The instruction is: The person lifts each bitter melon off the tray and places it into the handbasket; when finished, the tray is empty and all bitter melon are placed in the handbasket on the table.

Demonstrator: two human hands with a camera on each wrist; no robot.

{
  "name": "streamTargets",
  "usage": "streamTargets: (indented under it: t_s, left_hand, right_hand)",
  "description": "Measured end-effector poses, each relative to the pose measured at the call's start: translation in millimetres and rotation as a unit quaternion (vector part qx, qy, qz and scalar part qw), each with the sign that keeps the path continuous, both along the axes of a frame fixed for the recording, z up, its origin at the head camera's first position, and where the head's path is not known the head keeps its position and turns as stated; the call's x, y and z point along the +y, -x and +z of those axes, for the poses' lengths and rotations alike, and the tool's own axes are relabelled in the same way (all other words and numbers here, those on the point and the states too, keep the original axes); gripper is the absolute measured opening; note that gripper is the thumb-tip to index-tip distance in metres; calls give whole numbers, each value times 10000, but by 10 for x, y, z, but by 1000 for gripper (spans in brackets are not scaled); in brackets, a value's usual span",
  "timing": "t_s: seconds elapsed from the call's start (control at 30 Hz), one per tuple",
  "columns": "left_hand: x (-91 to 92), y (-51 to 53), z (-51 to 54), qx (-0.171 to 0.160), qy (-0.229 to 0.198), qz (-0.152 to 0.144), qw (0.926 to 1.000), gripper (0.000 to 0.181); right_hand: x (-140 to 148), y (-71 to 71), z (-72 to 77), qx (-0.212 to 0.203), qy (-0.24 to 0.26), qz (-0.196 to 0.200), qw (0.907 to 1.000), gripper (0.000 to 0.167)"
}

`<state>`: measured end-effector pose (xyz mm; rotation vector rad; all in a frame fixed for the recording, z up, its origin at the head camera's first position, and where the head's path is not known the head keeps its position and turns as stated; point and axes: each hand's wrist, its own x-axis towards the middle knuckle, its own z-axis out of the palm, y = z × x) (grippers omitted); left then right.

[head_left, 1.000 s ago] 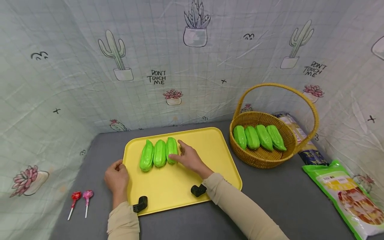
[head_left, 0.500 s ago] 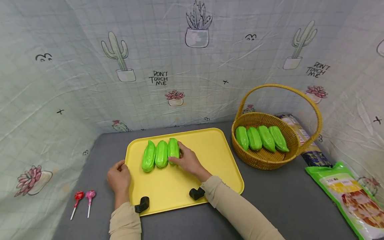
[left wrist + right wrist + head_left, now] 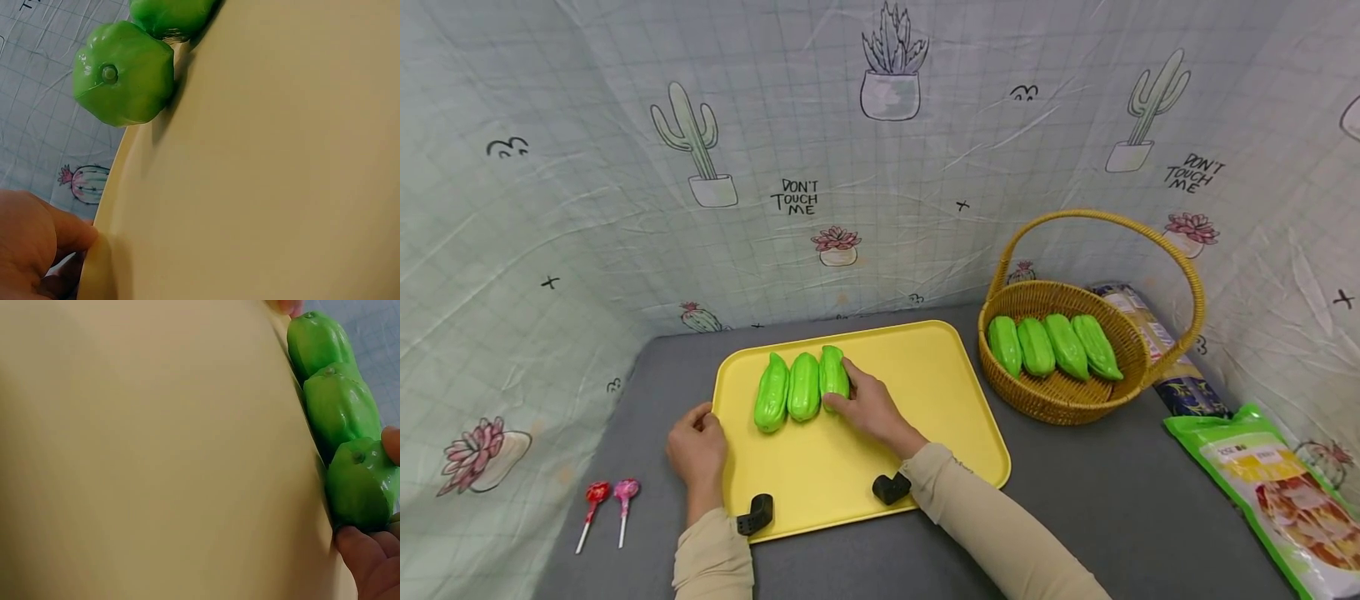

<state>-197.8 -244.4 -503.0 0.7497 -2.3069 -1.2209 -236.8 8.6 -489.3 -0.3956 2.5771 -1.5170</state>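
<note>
Three glossy green ribbed gourds stand side by side on the yellow tray (image 3: pixel 917 392), left of its middle in the head view: the left gourd (image 3: pixel 771 393), middle gourd (image 3: pixel 804 387) and right gourd (image 3: pixel 833 372). My right hand (image 3: pixel 876 408) holds the right gourd, its thumb on the near side and fingers along the far right side; the right wrist view has digits on both sides of that gourd (image 3: pixel 362 487). With thumb and finger, my left hand (image 3: pixel 698 443) pinches the tray's left rim, which the left wrist view also has beside the hand (image 3: pixel 28 244).
A wicker basket (image 3: pixel 1037 407) with a tall handle holds several like gourds at the right. Behind it lies a dark blue packet (image 3: pixel 1187 392), and a green-edged bag (image 3: pixel 1277 492) lies nearer. A red lollipop (image 3: pixel 597 493) and a pink lollipop (image 3: pixel 626 490) lie at the left.
My right hand has closed in on the right gourd and now grips it; one second ago its fingers were spread around it. The left hand stays at the tray's rim. The head view has shifted slightly.
</note>
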Motion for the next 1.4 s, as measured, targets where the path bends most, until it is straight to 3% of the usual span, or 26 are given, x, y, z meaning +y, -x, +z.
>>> streamTargets:
  t_s: [0.4, 0.67, 0.83, 1.17, 1.4]
  left_hand:
    - [11, -17, -4, 74, -17, -108, 9999, 38]
    - [6, 3, 12, 77, -10, -64, 9999, 37]
    - [9, 5, 7, 17, -36, -40, 10000, 37]
    - [14, 22, -16, -96, -6, -58, 9999, 37]
    - [2, 8, -6, -66, -62, -27, 10000, 37]
  right_hand:
    - [61, -54, 46, -13, 93, -29, 10000, 78]
    - [184, -85, 186, -11, 305, -23, 9995, 79]
    - [355, -126, 302, -25, 590, 44, 9982, 78]
    - [828, -154, 464, -19, 1028, -237, 9944, 79]
    - [1005, -162, 542, -2, 1056, -173, 9943, 80]
